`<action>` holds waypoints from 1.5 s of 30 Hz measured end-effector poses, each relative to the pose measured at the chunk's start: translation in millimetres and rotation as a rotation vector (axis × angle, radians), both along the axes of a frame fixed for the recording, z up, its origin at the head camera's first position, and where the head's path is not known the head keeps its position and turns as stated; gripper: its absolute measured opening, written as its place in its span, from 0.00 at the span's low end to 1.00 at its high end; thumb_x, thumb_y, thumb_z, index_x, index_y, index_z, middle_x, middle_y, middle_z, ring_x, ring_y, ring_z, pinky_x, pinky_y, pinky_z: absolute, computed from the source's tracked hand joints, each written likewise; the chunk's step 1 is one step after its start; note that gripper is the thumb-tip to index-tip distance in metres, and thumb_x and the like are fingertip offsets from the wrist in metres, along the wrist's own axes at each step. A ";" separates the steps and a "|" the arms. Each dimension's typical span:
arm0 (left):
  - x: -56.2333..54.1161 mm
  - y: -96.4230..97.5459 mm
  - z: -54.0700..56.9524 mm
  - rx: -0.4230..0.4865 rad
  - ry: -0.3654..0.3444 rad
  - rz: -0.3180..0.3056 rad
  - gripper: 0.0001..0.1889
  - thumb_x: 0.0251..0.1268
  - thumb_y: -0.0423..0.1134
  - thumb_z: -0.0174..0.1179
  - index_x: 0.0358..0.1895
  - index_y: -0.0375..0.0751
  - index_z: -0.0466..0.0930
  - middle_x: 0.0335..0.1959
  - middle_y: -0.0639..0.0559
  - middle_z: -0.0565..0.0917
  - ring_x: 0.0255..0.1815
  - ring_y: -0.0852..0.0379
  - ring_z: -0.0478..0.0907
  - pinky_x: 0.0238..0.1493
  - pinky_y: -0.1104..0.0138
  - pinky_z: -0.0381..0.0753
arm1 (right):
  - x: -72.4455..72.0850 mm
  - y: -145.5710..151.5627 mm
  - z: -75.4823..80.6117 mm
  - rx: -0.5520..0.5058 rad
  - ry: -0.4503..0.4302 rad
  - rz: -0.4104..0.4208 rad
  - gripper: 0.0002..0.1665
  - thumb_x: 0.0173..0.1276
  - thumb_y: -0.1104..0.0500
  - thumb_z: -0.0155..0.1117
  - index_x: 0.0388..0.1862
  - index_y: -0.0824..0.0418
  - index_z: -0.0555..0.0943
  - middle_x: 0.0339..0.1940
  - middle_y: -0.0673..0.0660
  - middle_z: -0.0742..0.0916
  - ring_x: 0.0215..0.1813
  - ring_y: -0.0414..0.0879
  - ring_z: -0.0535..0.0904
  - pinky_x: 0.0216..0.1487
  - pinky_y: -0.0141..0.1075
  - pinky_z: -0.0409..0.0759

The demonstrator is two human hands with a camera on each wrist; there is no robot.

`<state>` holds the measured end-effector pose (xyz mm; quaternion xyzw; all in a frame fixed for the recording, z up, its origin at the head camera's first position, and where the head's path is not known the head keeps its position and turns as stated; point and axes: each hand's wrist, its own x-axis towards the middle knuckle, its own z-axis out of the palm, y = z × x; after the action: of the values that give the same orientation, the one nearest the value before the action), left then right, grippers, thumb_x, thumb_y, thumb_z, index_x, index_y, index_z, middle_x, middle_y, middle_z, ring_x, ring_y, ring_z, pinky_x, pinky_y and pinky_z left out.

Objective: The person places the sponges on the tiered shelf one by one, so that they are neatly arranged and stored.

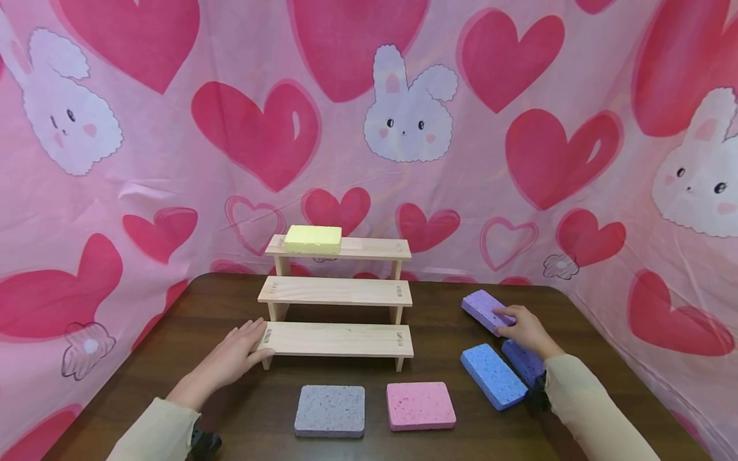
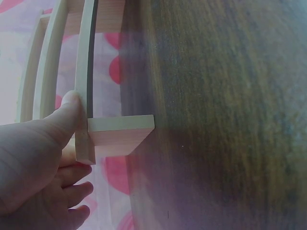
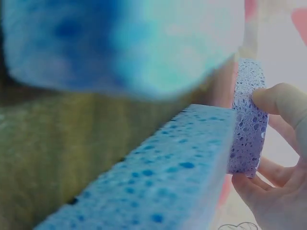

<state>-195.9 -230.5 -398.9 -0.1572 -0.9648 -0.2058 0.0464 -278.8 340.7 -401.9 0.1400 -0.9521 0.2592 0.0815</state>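
Note:
My right hand (image 1: 527, 330) pinches a purple sponge (image 1: 483, 310) between thumb and fingers at the table's right side. In the right wrist view, the thumb presses one face of this purple sponge (image 3: 248, 124) while fingers support the other. Under that hand lies a darker blue sponge (image 1: 521, 360), partly hidden by the wrist, with a lighter blue sponge (image 1: 492, 378) beside it. My left hand (image 1: 227, 355) rests at the left end of the lowest step of a three-step wooden stand (image 1: 337, 339). Its thumb lies along the board's edge in the left wrist view.
A yellow sponge (image 1: 313, 239) sits on the left part of the top step. In front of the stand, a grey sponge (image 1: 330, 411) and a pink sponge (image 1: 421, 406) lie flat on the dark wooden table (image 1: 254, 416). Pink heart-patterned cloth (image 1: 346, 166) surrounds the table behind and at the sides.

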 end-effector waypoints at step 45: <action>-0.7 0.3 -1.3 -0.002 0.023 -0.008 0.35 0.58 0.47 0.61 0.61 0.22 0.64 0.61 0.27 0.65 0.63 0.30 0.57 0.61 0.41 0.52 | 5.3 -38.5 71.5 -0.096 0.199 0.098 0.26 0.53 0.64 0.65 0.53 0.69 0.77 0.56 0.73 0.72 0.55 0.67 0.67 0.54 0.61 0.64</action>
<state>-196.6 -230.2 -400.3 -0.1634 -0.9637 -0.2035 0.0564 -273.5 302.2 -330.4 0.2072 -0.9178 0.2932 0.1695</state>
